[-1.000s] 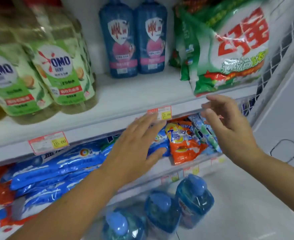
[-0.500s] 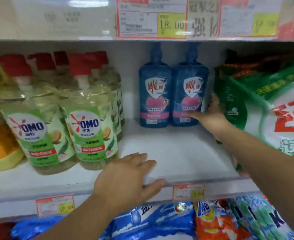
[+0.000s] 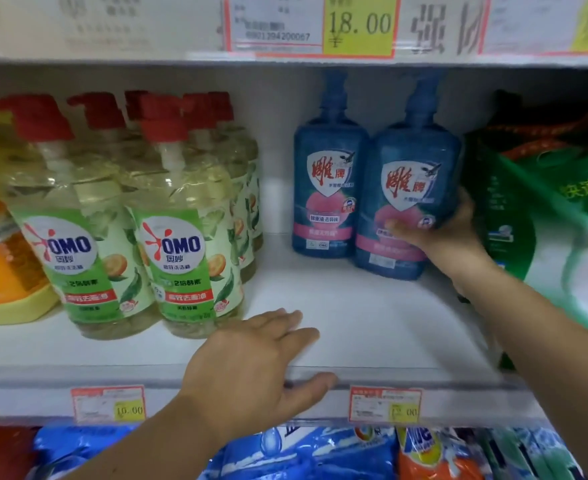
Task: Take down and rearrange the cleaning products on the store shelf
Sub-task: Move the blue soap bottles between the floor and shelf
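The right hand (image 3: 448,233) grips the right-hand blue plastic dish-soap bottle (image 3: 407,202). The left hand (image 3: 251,368) rests open-palmed, holding nothing, on the white shelf (image 3: 372,323) edge, well apart.

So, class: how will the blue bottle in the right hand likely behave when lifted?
The blue bottle looks rigid and full, so probably heavy. Its tall, narrow-necked shape may tip. The right hand wraps its glossy label, which could be slippery.
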Motion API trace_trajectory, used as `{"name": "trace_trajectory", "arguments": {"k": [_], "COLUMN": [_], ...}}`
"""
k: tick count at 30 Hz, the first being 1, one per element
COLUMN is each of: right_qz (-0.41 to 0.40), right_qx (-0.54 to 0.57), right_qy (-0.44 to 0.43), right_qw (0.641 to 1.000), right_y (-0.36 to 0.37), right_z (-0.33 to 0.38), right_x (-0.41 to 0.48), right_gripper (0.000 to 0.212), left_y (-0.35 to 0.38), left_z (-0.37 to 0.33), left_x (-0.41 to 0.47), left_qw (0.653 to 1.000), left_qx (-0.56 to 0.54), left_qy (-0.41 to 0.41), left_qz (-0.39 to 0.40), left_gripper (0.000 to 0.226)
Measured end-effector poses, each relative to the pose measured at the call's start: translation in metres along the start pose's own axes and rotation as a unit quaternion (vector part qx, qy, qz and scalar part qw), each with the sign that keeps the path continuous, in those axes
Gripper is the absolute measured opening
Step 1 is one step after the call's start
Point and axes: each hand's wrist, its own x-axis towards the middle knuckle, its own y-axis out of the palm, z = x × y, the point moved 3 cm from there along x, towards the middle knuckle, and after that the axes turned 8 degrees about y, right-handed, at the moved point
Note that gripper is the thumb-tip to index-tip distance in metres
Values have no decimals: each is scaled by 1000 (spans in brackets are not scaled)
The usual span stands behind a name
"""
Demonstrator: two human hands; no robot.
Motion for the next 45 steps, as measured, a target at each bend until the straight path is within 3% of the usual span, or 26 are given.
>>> {"name": "trace_trajectory", "arguments": {"k": [4,8,11,15,18,19,21,24,27,29,32,34,36,39,42,45], "right_qz": [72,43,27,75,87,89,107,147,190,229,266,212,177,111,67,74], "right_qx": [30,21,34,97,115,115,125,144,150,129,64,44,54,95,138,177], "right_qy": [-22,-30,-36,-4,17,19,36,59,42,36,9,-22,-37,-32,-41,-45], "right_qw": [997,998,998,992,989,989,986,977,969,964,962,976,982,989,987,980], "right_y": [-12,3,2,1,-2,-4,-5,0,10,21,33,32,37,55,63,63], "right_z": [10,12,19,42,61,67,75,73,64,60,68,80,88,83,80,79], "right_x": [-26,-43,-61,-98,-135,-149,-176,-220,-256,-277,-297,-300,-302,-308,-307,-304], "right_gripper": [116,86,81,61,54,51,48,59,68,73,80,105,121,99,78,84], "left_y": [2,3,4,-10,-23,-27,-43,-63,-57,-52,-45,-45,-48,-52,-58,-67], "left_z": [0,0,0,0,0,0,-8,-29,-31,-27,-19,-11,-3,-5,-4,13], "left_x": [0,0,0,0,-3,-6,-15,-42,-83,-108,-134,-144,-153,-164,-167,-170], "left_qw": [1000,999,998,998,991,977,917,783,682,648,655,674,719,805,828,822], "left_qx": [6,4,1,0,-103,-185,-360,-589,-710,-743,-732,-703,-640,-514,-486,-522], "left_qy": [3,6,12,-23,-77,-103,-140,-120,-153,-164,-178,-206,-233,-240,-225,-209], "left_qz": [-14,-34,-56,-59,-19,-26,-103,-159,-92,-40,-56,-94,-142,-171,-167,-92], "left_gripper": [63,65,71,78,84,85,83,75,89,82,80,86,90,86,86,88]}}
